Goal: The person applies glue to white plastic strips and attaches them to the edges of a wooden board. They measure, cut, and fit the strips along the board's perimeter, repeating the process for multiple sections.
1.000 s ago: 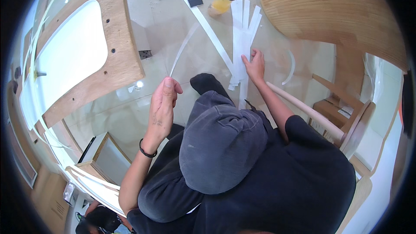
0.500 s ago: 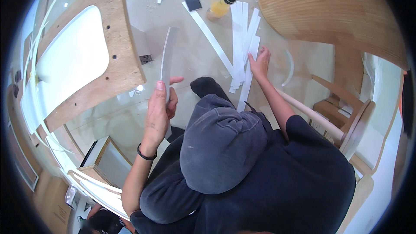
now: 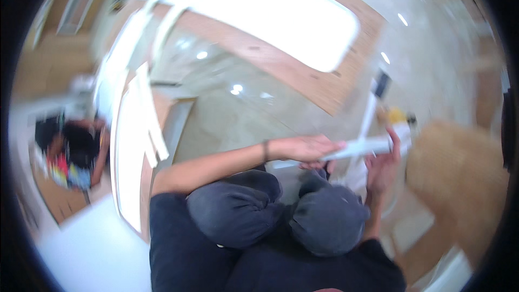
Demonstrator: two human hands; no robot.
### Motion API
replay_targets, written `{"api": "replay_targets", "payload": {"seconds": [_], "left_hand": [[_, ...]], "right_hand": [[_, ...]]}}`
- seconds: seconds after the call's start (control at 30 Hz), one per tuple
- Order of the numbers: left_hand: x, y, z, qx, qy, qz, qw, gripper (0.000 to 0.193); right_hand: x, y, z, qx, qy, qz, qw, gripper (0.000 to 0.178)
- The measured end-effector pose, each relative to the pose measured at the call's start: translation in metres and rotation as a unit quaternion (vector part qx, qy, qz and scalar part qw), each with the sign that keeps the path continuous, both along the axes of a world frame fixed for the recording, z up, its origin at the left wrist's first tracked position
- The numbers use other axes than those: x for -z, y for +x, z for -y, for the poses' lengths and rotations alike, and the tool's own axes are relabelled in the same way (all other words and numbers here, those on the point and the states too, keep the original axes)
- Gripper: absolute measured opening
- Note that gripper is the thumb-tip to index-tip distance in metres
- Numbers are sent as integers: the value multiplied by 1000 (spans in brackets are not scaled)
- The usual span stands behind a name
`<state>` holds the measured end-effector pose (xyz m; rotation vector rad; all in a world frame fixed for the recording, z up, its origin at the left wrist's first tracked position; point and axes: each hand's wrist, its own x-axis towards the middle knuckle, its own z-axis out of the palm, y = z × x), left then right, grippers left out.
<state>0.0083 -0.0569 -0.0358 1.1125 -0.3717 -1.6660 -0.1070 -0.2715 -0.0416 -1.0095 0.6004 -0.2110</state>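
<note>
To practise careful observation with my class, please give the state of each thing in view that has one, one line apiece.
White strip, held off the floor
Left hand, closed on the strip's near end
Right hand, at the far end, thumb and fingers apart; grip unclear
Yellow bottle, dark cap on; fill level blurred
Dark flat block, lying by the floor strip's end
Floor strip, lying loose

We now look further left, and our right hand (image 3: 383,165) joins our left hand (image 3: 311,149) at the white strip (image 3: 361,148).
</note>
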Motion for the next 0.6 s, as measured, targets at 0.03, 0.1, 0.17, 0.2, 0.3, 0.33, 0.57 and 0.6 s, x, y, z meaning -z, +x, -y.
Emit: {"api": "replay_targets", "payload": {"seconds": [0.03, 0.1, 0.17, 0.2, 0.3, 0.33, 0.57, 0.6], "left_hand": [[8, -1, -3, -4, 17, 34, 999, 64], [27, -11, -15, -15, 36, 126, 991, 54], [54, -24, -31, -23, 30, 246, 969, 47], [69, -34, -40, -25, 52, 331, 942, 43], [106, -69, -62, -77, 72, 456, 884, 37], [112, -84, -71, -131, 66, 427, 892, 36], [94, -113, -120, -408, 308, 271, 816, 55], [87, -113, -127, -421, 310, 265, 810, 57]], "right_hand": [[0, 5, 6, -76, -33, 61, 995, 34], [11, 8, 11, -143, -184, -133, 963, 32], [31, 6, 8, -249, -200, -103, 942, 30], [41, 5, 6, -278, -210, -131, 928, 29], [67, 5, -13, -352, -155, -115, 916, 34], [73, 9, -21, -354, -120, -136, 917, 34], [99, 33, -86, -452, 100, -176, 869, 35], [101, 38, -96, -469, 109, -172, 860, 35]]}}
